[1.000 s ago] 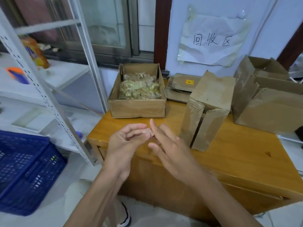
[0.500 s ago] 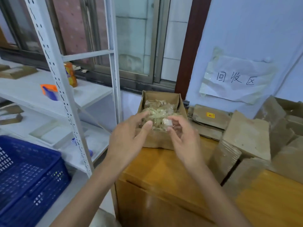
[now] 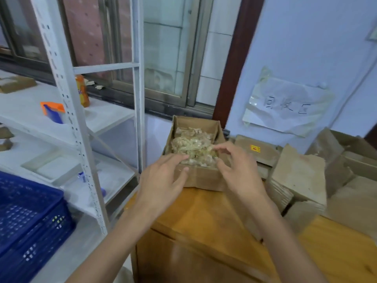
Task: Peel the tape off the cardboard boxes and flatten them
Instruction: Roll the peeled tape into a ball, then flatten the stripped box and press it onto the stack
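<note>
Both forearms are extended forward and upward from the lower edge of the view, bare to the elbow. The left hand [image 3: 163, 178] is held palm down, its fingers stretched forward and slightly spread, the thumb angled toward the right. The right hand [image 3: 239, 170] is held beside it at about the same height, fingers loosely bent and spread, the index finger raised above the others. The two hands are kept apart, neither touching the other.

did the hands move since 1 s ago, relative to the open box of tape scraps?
Yes. Both the left hand and right hand went from the desk's front edge forward to the open box, now at its near rim over the tape scraps.
</note>
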Demonstrator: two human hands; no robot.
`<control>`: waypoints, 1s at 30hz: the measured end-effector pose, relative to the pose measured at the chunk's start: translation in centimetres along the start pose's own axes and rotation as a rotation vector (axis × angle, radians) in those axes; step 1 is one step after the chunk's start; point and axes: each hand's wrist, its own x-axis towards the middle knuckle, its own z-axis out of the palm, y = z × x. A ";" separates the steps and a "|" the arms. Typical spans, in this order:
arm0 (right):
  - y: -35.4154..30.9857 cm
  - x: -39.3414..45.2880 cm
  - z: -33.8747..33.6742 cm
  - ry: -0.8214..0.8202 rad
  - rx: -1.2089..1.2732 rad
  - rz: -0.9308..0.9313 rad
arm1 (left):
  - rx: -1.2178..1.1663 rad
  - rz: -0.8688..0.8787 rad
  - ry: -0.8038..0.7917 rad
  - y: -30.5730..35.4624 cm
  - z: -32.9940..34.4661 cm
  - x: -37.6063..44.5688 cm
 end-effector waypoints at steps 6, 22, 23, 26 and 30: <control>1.8 -6.0 -9.9 0.109 -0.339 -0.033 | -0.102 0.192 -0.010 9.4 2.0 0.0; 9.0 -13.7 -12.6 0.183 -0.404 0.151 | -0.122 0.357 -0.120 17.8 8.9 -2.3; 9.0 -13.8 -12.3 0.193 -0.407 0.145 | -0.101 0.374 -0.132 18.0 8.7 -2.3; 9.4 -13.8 -11.2 0.266 -0.343 0.168 | -0.013 0.455 -0.150 18.5 8.3 -2.5; 10.0 -14.5 -11.3 0.240 -0.037 0.122 | 0.062 0.423 -0.118 18.1 9.1 -2.7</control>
